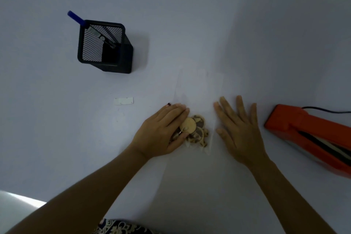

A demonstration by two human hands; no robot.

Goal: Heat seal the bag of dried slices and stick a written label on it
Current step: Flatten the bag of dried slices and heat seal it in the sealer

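Observation:
A clear plastic bag lies flat on the white table, its mouth pointing away from me. Tan and brown dried slices are heaped at its near end. My left hand rests on the left side of the heap, fingers curved over the slices. Just right of the bag, my right hand lies flat, fingers spread, its thumb at the bag's edge. A small white label sits left of the bag. At the right edge is the orange heat sealer, its jaw raised.
A black mesh pen holder stands at the back left with a blue pen and other tools in it. The sealer's black cord runs off to the right. Patterned fabric shows at the near edge.

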